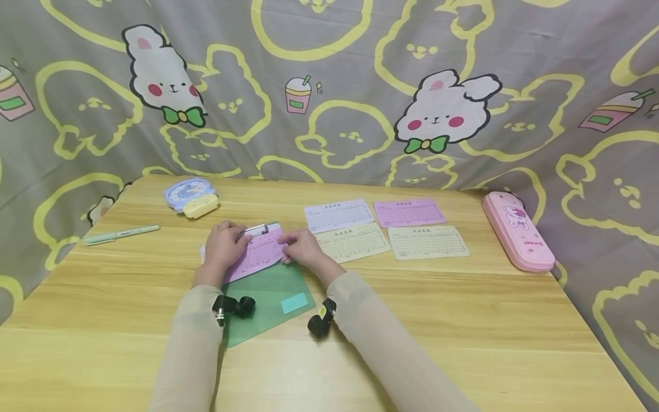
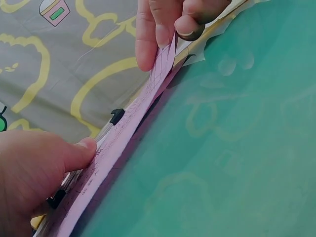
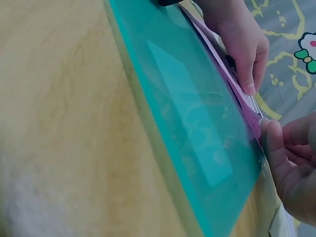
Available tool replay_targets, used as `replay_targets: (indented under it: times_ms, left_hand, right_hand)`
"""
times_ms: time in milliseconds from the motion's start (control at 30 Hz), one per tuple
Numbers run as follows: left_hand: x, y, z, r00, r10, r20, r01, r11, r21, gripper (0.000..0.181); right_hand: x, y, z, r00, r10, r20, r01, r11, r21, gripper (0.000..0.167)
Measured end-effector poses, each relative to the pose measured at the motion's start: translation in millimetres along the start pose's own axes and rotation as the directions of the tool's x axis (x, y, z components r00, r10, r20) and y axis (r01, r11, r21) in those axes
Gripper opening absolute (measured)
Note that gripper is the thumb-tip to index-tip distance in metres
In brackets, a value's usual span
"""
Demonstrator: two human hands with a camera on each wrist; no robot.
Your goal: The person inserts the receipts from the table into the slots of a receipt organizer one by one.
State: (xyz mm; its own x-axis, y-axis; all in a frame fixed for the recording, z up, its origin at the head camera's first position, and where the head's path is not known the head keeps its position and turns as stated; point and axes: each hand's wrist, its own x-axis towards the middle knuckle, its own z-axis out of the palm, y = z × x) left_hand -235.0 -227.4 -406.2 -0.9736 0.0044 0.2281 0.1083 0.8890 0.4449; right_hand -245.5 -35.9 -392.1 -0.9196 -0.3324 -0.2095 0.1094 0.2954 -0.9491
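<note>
A green clipboard (image 1: 268, 303) with a metal clip (image 1: 255, 229) at its far edge lies tilted on the table. A pink printed slip (image 1: 257, 252) lies over its upper part, beside the clip. My left hand (image 1: 222, 249) rests at the slip's left side, thumb on the slip near the clip (image 2: 117, 116). My right hand (image 1: 304, 250) pinches the slip's right end between thumb and fingers; in the left wrist view that end of the pink slip (image 2: 111, 148) is bent up off the green board (image 2: 222, 148).
Printed slips, white (image 1: 340, 214), pink (image 1: 409, 212) and two yellowish (image 1: 428, 242), lie right of the board. A pink pencil case (image 1: 519, 232) stands far right. At left are a green pen (image 1: 122, 234), a blue round object (image 1: 187, 191) and a yellow one (image 1: 201, 206). A patterned curtain (image 1: 350, 86) hangs behind.
</note>
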Motion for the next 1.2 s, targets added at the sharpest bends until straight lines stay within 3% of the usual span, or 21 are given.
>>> replay_targets:
  times_ms: [500, 1200]
  left_hand:
    - [0.6, 1.4, -1.3, 0.997, 0.077, 0.017, -0.078, 0.987, 0.142, 0.033]
    - [0.4, 1.5, -0.3, 0.998, 0.066, -0.005, -0.065, 0.99, 0.127, 0.031]
  right_hand:
    - [3.0, 1.7, 1.7, 1.0, 0.002, 0.005, -0.002, 1.0, -0.001, 0.026]
    - [9.9, -1.7, 2.6, 1.0, -0.006, -0.026, 0.006, 1.0, -0.008, 0.026]
